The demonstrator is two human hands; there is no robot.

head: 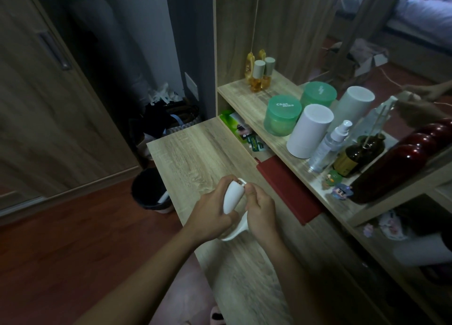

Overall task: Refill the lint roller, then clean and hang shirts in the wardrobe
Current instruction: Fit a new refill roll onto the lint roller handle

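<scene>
Head camera view, looking down at a person's two bare forearms reaching forward over a pale wood-grain surface (195, 153). Both hands met around a white plastic lint roller (233, 197), which was held in the air just above the surface, its small loop end pointing away from the person. The left hand (210, 213) was wrapped around the body of the roller with its fingers (226, 218) curled tight on the plastic. The right hand (261, 211) was bent in from the other side, thumb and fingertips pinching the roller near its loop end, the wrist slightly raised. A curved white neck showed below the hands, but they covered the rest, so whether a fresh sticky roll was fitted could not be told. The task seemed to be at its first stage, the refill. No shirt lay in sight, so cleaning and hanging appeared to be wholly ahead. To the left stood a wardrobe (49, 104) with its door open, the inside too dim to make out. A dark bin (151, 190) sat on the floor beside the surface. A shelf (247, 97) to the right carried jars and bottles.
</scene>
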